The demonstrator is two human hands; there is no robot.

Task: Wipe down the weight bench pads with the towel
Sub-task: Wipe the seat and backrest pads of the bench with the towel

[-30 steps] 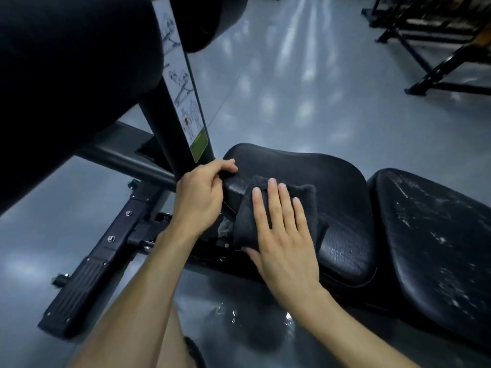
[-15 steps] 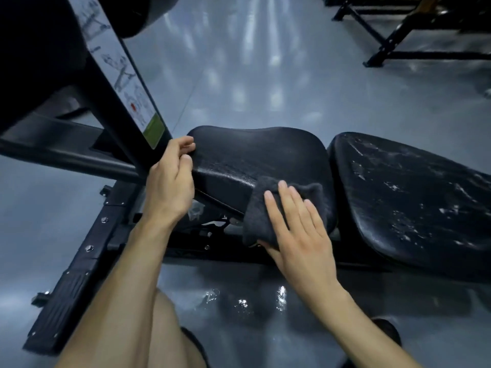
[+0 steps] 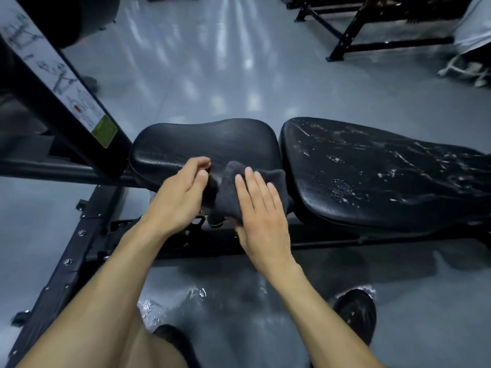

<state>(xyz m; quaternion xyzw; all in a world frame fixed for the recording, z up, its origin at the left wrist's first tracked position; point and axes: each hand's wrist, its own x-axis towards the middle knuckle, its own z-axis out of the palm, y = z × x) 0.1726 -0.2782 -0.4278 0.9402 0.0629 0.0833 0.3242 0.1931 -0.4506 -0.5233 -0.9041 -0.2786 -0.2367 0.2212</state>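
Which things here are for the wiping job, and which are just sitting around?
For the job:
- towel, under the flat right hand
- left hand, touching the towel's edge
- seat pad
- back pad, scuffed with white marks

Just sitting around:
- instruction sticker on the post
- black racks across the floor
- shoes

Bare forearms [image 3: 111,282], no sleeves; black shoes [image 3: 356,314] on both feet.

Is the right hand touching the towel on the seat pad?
Touching. The head view shows the right hand lying flat with straight fingers on the dark towel, at the seat pad's near edge.
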